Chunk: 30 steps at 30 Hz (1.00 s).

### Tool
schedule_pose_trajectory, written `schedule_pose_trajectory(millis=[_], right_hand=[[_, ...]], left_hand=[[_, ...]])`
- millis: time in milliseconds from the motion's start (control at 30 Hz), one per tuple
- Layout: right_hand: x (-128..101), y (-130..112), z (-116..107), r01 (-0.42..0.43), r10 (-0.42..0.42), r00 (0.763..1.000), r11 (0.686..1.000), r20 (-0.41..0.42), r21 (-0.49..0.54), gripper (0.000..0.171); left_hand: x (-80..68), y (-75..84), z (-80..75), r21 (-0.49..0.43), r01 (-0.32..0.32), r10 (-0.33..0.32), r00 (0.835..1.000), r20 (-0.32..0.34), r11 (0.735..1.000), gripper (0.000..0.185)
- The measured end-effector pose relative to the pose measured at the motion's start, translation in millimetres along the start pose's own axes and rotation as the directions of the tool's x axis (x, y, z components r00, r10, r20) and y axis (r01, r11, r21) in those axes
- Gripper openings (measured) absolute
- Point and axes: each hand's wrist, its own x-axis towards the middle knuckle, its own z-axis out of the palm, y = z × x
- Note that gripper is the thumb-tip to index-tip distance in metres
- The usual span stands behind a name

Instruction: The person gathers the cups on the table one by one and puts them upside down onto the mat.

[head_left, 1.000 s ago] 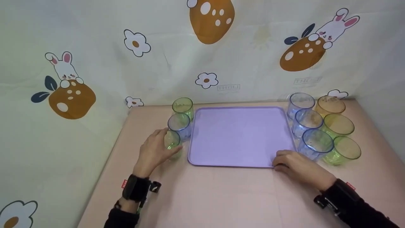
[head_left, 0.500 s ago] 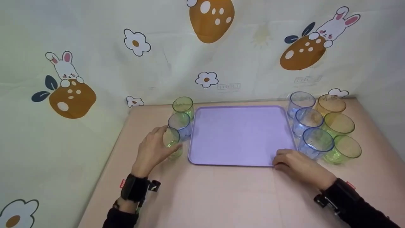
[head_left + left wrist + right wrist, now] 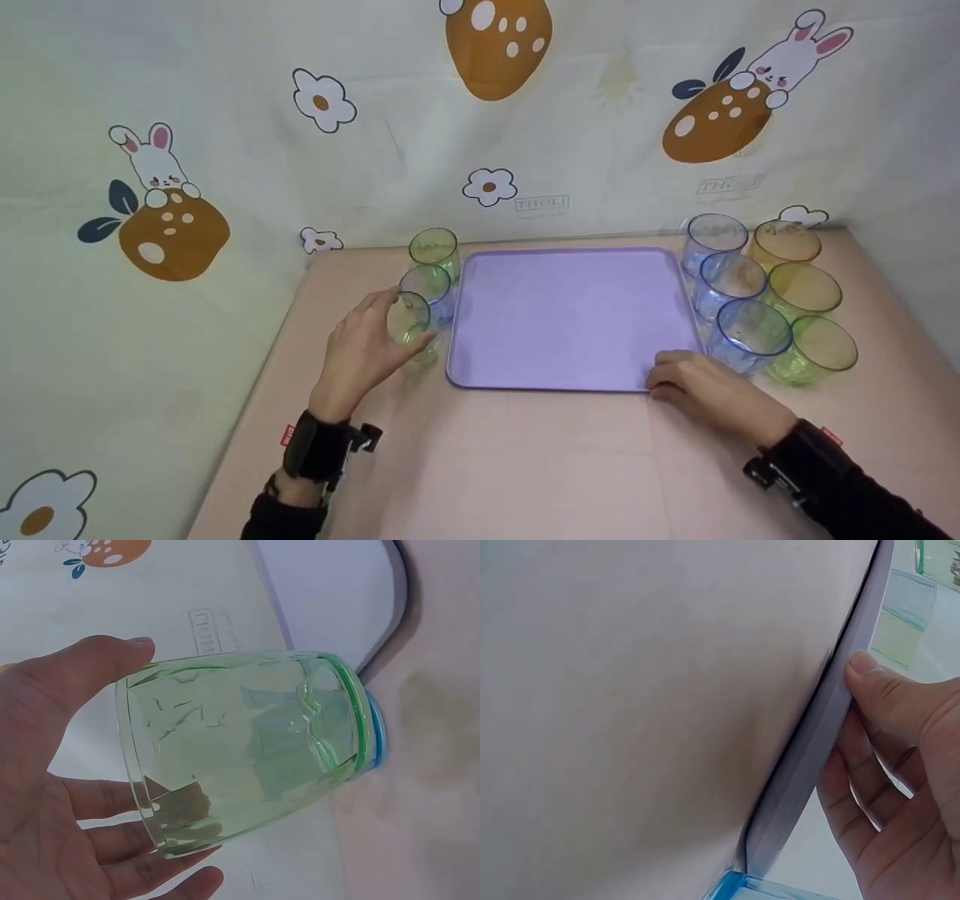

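Observation:
My left hand grips a clear green cup near its rim, thumb on one side and fingers on the other. The cup is slightly raised at the tray's left side, its base off the table in the left wrist view. A blue cup and another green cup stand behind it along the tray's left edge. My right hand holds the near right corner of the flat purple tray. In the right wrist view the thumb lies on the tray's rim, with bent fingers beside it.
Right of the tray stand several cups: blue ones, with the nearest blue cup beside my right hand, green ones such as the front green cup, and an orange cup. A printed cloth wall borders the pink table.
The green cup in my left hand has risen a little from the table and shifted slightly away from me. My right hand stays on the tray's corner, and the other cups have not moved.

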Motion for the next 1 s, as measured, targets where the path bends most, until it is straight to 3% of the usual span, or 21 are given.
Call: schedule_pose_trajectory(millis=[267,600,1000], right_hand=[[1.0,-0.5,0.4,-0.014,0.014,1.000,1.000,0.007,-0.004,0.014],[1.0,-1.1,1.5,0.026,-0.026,1.000,1.000,-0.013,-0.001,0.016],[1.0,-1.7,0.1,0.011,-0.010,1.000,1.000,-0.010,0.002,0.016]], left_hand=[[-0.3,6.7,-0.4,-0.045,-0.024,0.023,0.999,-0.022,0.999,0.088],[-2.5,7.1,4.8,-0.076,-0.086,0.079,0.993,-0.086,0.993,0.078],[-2.6,8.2,5.9,-0.109,-0.082,0.072,0.993,-0.090,0.991,0.078]])
